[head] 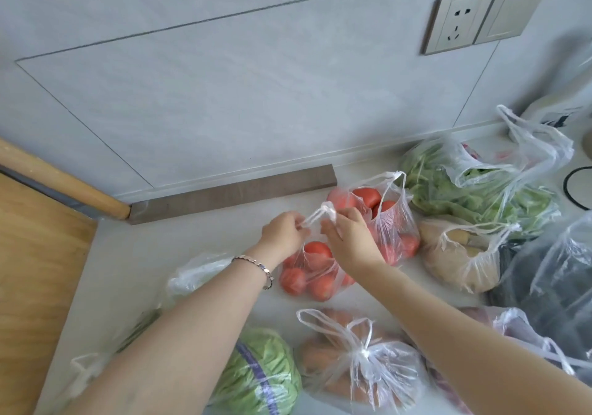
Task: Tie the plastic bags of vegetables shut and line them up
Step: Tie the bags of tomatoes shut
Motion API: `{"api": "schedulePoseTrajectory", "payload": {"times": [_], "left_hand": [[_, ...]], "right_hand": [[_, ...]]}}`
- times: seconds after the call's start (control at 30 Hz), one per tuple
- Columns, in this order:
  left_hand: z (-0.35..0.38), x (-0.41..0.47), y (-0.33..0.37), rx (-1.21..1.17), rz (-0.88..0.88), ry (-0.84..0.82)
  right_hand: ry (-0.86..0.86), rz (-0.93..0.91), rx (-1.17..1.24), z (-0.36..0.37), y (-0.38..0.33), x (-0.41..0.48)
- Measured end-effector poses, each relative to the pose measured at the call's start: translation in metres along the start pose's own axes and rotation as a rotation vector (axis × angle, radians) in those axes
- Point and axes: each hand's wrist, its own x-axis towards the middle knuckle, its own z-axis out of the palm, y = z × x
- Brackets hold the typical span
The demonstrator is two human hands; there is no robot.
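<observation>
Your left hand [283,233] pinches one handle [315,216] of the near tomato bag [312,273]; your right hand [349,235] pinches the other, the strands crossed between them above the bag's mouth. The clear bag of red tomatoes sits mid-counter [198,241]. Left of it the counter is bare back to the wood strip [234,193] along the wall; a wooden board [38,270] borders the far left. A cabbage bag [259,373] and a tied bag [362,360] sit near you. Behind-right: a second tomato bag [384,219], touching. Further right, a potato bag [461,254], greens [474,187] and a dark bag [551,280] crowd together.
</observation>
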Motion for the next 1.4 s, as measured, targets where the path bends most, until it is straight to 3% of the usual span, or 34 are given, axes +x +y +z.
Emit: {"api": "schedulePoseTrajectory", "payload": {"times": [0.1,0.2,0.3,0.43,0.57,0.77,0.87,1.03,1.13,1.23,1.4], "left_hand": [[-0.003,-0.009,-0.006,-0.245,0.034,0.121],[-0.016,-0.026,-0.012,-0.646,-0.069,0.250],[-0.028,-0.042,-0.021,-1.057,-0.174,0.143],[-0.037,-0.061,-0.022,-1.432,-0.080,0.079],[-0.030,-0.076,-0.011,-1.247,0.061,0.044],[-0.033,-0.076,0.002,-0.520,0.265,0.126],[-0.041,-0.066,0.000,-0.361,0.267,0.103],[-0.058,-0.051,-0.005,-0.369,0.233,0.075],[-0.052,-0.051,-0.012,-0.524,0.166,0.007],[-0.036,-0.057,-0.022,-0.525,0.116,-0.040],[-0.015,-0.063,-0.024,-0.521,0.231,0.176]], "right_hand": [[0.028,-0.070,0.182,-0.010,0.004,-0.010],[-0.006,-0.076,0.297,-0.016,0.012,-0.020],[-0.017,0.012,0.595,-0.011,0.012,-0.026],[-0.026,0.185,0.699,-0.004,0.003,-0.021],[-0.148,0.233,0.598,0.011,-0.001,-0.016],[-0.079,0.087,0.499,0.032,-0.023,-0.013],[-0.147,0.033,0.471,0.037,-0.030,-0.015],[-0.232,-0.061,0.437,0.038,-0.020,-0.020],[-0.164,0.006,0.512,0.032,-0.021,-0.021],[-0.142,0.147,0.675,0.023,-0.018,-0.022],[-0.129,0.198,0.694,0.014,-0.019,-0.021]]}}
